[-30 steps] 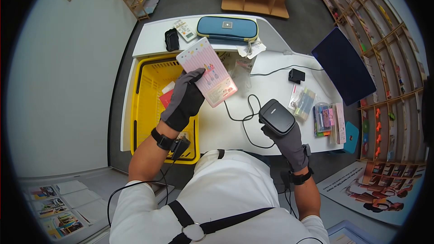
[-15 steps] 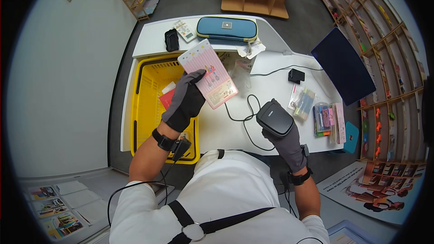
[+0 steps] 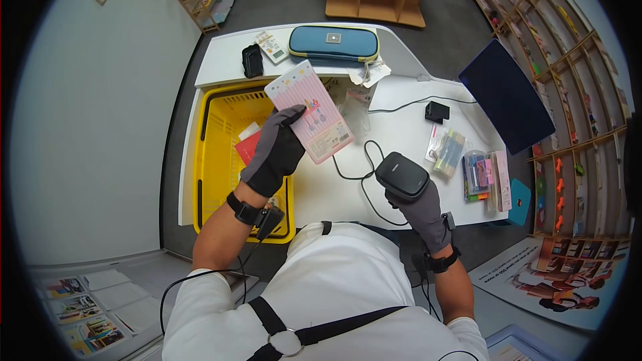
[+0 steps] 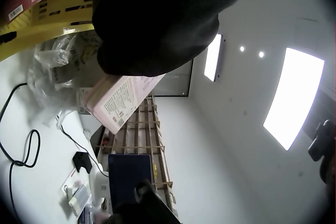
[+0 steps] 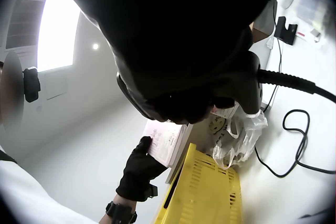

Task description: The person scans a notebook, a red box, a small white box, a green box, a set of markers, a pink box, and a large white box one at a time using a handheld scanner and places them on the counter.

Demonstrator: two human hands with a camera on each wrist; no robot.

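While the gloved left hand (image 3: pixel 273 154) grips a pink striped notebook (image 3: pixel 309 111) above the yellow basket (image 3: pixel 215 154) and white bench (image 3: pixel 334 190), the gloved right hand (image 3: pixel 418 208) curls around a black corded scanner (image 3: pixel 401 175), held near the notebook's lower corner.

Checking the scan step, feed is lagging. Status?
Left grip holds pink booklet near yellow basket. Right grip holds scanner, apart from booklet. Nothing between them.
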